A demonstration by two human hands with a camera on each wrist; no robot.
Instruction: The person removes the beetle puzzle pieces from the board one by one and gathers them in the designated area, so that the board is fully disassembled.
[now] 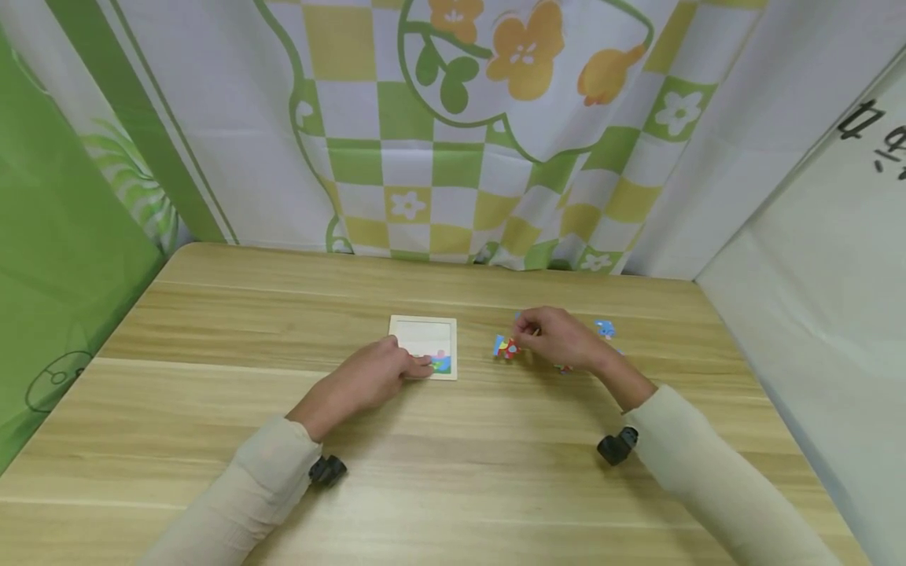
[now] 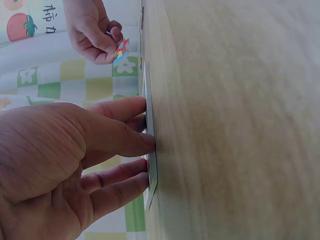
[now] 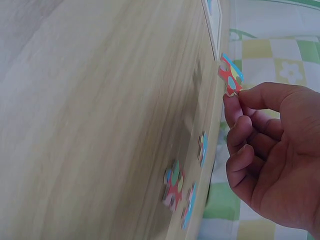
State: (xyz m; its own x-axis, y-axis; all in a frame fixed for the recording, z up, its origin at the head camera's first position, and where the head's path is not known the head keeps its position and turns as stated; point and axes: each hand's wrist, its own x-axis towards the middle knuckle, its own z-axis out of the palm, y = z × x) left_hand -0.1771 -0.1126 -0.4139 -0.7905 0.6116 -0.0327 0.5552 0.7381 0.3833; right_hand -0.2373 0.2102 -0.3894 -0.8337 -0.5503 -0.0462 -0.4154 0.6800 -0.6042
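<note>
A small square puzzle board (image 1: 453, 338) with a pale wooden rim lies on the table. Joined or adjoining blue, green and pink pieces (image 1: 442, 362) fill part of its near side; fingers hide some of that area. My left hand (image 1: 371, 373) rests on the board, its extended fingers touching the top and the thumb at the near edge. To the right, my right hand (image 1: 562, 338) pinches a puzzle piece (image 3: 231, 75), red with blue and yellow parts, between thumb and forefinger. The piece is held above the table, tilted, apart from the board.
Several loose puzzle pieces lie beneath and beyond my right hand, among them a blue one (image 1: 605, 328) and a red and green one (image 3: 173, 187). A patterned curtain (image 1: 403, 165) hangs behind the wooden table (image 1: 460, 472), with a white sheet (image 1: 835, 236) along the right.
</note>
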